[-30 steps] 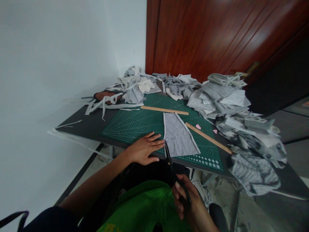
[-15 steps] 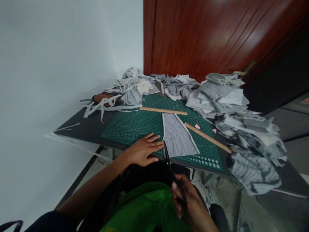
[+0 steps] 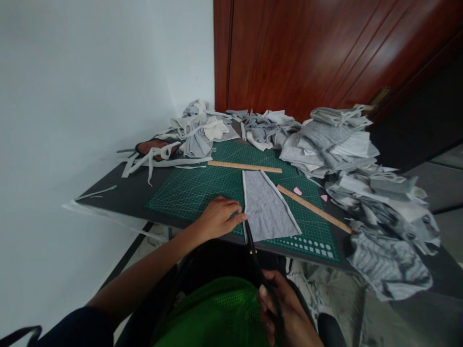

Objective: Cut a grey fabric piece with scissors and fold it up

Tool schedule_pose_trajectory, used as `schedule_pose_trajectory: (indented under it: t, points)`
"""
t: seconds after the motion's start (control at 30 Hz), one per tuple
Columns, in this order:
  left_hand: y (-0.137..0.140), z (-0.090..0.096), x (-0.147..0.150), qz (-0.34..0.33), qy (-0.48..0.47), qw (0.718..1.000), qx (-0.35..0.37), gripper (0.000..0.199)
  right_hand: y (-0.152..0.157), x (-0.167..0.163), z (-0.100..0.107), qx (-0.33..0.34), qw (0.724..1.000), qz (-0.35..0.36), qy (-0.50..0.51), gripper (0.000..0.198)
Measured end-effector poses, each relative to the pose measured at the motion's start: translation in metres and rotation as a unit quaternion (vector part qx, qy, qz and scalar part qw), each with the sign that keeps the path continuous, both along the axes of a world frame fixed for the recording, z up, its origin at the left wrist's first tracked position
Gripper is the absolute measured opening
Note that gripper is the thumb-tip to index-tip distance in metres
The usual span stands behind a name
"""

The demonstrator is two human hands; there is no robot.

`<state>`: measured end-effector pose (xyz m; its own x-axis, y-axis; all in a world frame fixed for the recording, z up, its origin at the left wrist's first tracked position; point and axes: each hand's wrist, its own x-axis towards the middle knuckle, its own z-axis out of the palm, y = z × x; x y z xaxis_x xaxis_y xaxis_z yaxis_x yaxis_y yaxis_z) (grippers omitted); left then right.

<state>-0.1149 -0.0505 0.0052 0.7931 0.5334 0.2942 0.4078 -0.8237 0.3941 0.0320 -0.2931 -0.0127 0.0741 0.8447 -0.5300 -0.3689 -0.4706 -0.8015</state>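
A grey trapezoid piece of fabric point(image 3: 266, 207) with pale edges along its two slanted sides lies flat on the green cutting mat point(image 3: 191, 193). My left hand point(image 3: 220, 219) is at the fabric's left edge, thumb and fingers pinched together on it. What exactly lies between the fingertips is partly hidden. In my right hand point(image 3: 284, 308) are black scissors point(image 3: 253, 253), held by the handles below the table edge. Their blades point away from me along the fabric's lower left edge, with the tip close to my left fingertips.
Two wooden rulers point(image 3: 244, 166) point(image 3: 313, 208) lie behind and right of the fabric. Small pink pieces point(image 3: 297, 191) are beside the right one. Heaps of grey and white fabric point(image 3: 325, 144) crowd the table's back and right side. Pale strips point(image 3: 159, 161) lie at the left, near a white wall.
My left hand has gone from lying flat with fingers spread to a pinch at the fabric's left edge. The scissors stay at that edge in my right hand.
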Motion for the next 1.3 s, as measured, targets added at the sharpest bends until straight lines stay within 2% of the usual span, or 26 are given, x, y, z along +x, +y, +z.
schedule_pose_trajectory:
  t: [0.07, 0.17, 0.23, 0.33, 0.5, 0.63, 0.77, 0.93, 1.13, 1.3]
  points:
    - [0.007, 0.005, 0.01, -0.013, 0.017, 0.999, 0.04, 0.046, 0.001, 0.001, 0.002, -0.009, 1.0, 0.007, 0.008, 0.064]
    - [0.018, 0.007, 0.015, -0.139, 0.062, 0.986, 0.071, 0.054, 0.001, 0.004, 0.005, -0.017, 1.0, 0.008, 0.019, 0.066]
    - [0.024, 0.003, 0.009, -0.177, 0.091, 0.978, 0.058, 0.053, 0.001, 0.006, 0.007, -0.028, 0.999, 0.01, 0.018, 0.064]
    - [0.025, -0.004, -0.009, -0.16, 0.103, 0.981, 0.044, 0.054, -0.001, 0.01, 0.01, -0.047, 0.999, 0.014, 0.014, 0.061]
    - [0.016, -0.009, -0.028, -0.144, 0.105, 0.982, 0.059, 0.057, -0.003, 0.015, 0.014, -0.041, 0.999, 0.035, 0.007, 0.061]
    - [0.011, -0.01, -0.028, -0.128, 0.111, 0.983, 0.063, 0.064, -0.005, 0.016, 0.012, -0.061, 0.998, 0.015, -0.01, 0.064]
    - [0.01, -0.009, -0.027, -0.12, 0.117, 0.983, 0.076, 0.067, -0.004, 0.013, 0.01, -0.069, 0.997, -0.017, 0.024, 0.066]
    - [0.009, -0.007, -0.026, -0.119, 0.122, 0.982, 0.086, 0.069, 0.005, 0.009, 0.006, -0.034, 0.998, -0.021, 0.05, 0.06]
    - [0.01, -0.009, -0.026, -0.119, 0.114, 0.983, 0.08, 0.073, 0.013, 0.009, -0.004, 0.005, 1.0, -0.001, 0.01, 0.053]
    - [0.009, -0.009, -0.025, -0.117, 0.102, 0.985, 0.081, 0.075, 0.018, 0.007, -0.002, 0.0, 1.0, -0.001, -0.009, 0.055]
